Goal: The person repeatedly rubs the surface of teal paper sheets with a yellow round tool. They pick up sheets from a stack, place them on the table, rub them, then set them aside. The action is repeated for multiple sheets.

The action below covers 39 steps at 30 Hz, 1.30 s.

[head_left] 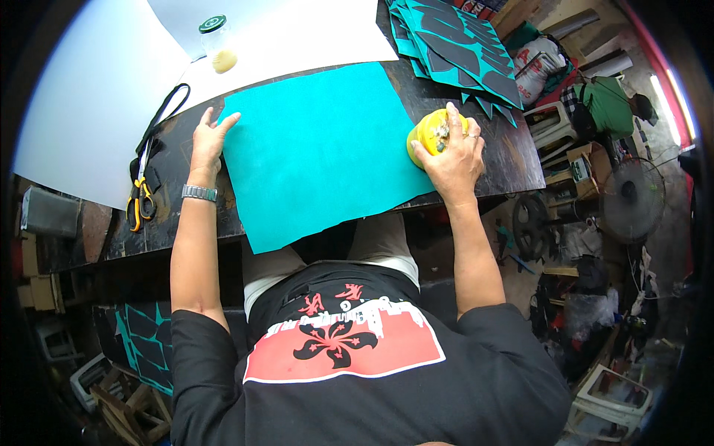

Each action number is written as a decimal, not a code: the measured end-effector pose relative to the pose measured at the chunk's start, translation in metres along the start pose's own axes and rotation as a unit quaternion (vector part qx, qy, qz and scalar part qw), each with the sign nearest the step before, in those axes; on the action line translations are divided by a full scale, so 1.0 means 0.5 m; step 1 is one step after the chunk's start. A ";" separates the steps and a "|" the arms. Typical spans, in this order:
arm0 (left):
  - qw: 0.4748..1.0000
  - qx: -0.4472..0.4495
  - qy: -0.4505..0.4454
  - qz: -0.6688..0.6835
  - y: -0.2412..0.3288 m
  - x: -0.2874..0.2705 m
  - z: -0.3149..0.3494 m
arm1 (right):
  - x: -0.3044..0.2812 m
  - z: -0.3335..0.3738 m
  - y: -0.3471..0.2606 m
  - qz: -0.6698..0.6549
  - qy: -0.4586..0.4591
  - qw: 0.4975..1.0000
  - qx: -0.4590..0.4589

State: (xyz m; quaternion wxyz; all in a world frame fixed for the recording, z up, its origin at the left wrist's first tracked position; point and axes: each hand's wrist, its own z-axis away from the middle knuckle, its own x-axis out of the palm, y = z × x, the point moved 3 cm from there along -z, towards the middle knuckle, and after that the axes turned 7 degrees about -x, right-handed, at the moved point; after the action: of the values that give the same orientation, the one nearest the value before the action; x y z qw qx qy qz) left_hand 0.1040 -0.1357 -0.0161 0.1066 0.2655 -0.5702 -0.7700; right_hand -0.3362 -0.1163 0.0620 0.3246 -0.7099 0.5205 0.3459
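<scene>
A teal sheet (pixel 320 156) lies on the dark table, its near edge hanging over the front toward my lap. My left hand (pixel 211 141) is at the sheet's left edge, thumb and fingers apart, with nothing seen in it. At the sheet's right edge my right hand (pixel 456 160) grips a yellow round container (pixel 425 134) from above and the right side. The top of the container is smeared with dried residue; what is inside cannot be seen. Scissors (pixel 139 195) with yellow and black handles lie left of my left forearm, beside a black strap (pixel 160 119).
Large white sheets (pixel 297 33) cover the table's far and left parts. A glass jar (pixel 221 53) with a green lid stands there. Dark-and-teal cut sheets (pixel 461 44) are piled at the far right. Right of the table are a fan (pixel 632 199), plastic stools and bags.
</scene>
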 end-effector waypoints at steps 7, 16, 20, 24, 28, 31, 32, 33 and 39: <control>0.967 0.159 -0.027 0.199 0.054 0.036 -0.030 | -0.015 0.005 -0.029 -0.063 0.045 0.992 -0.097; 0.874 0.405 0.087 -0.255 0.145 0.096 -0.021 | 0.135 -0.174 -0.071 -0.038 -0.049 0.997 -0.054; 0.778 0.452 -0.248 -0.359 0.031 0.130 0.247 | 0.138 -0.182 -0.072 -0.007 -0.076 0.995 -0.059; 0.816 0.420 -0.254 -0.305 -0.004 0.133 0.333 | 0.135 -0.184 -0.166 -0.027 -0.076 0.995 -0.060; 0.817 0.412 -0.282 -0.289 -0.003 0.138 0.311 | 0.162 -0.159 -0.426 -0.175 -0.046 0.967 -0.180; 0.849 0.406 -0.274 -0.199 -0.006 0.141 0.310 | 0.183 -0.160 -0.594 -0.239 -0.098 0.940 -0.222; 0.864 0.395 -0.260 -0.172 -0.008 0.144 0.311 | 0.189 -0.162 -0.623 -0.252 -0.105 0.933 -0.234; 0.875 0.381 -0.244 -0.173 -0.011 0.145 0.313 | 0.195 -0.167 -0.646 -0.228 -0.114 0.937 -0.237; 0.836 0.415 -0.197 -0.301 -0.009 0.145 0.322 | 0.177 -0.167 -0.492 -0.205 -0.113 0.948 -0.214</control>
State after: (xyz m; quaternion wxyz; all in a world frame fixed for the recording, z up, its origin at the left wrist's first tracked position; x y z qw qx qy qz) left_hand -0.0415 -0.0361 -0.0075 -0.3649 0.2857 -0.7371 -0.4918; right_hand -0.0672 -0.1696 0.0593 0.2860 -0.8101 0.2374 0.4533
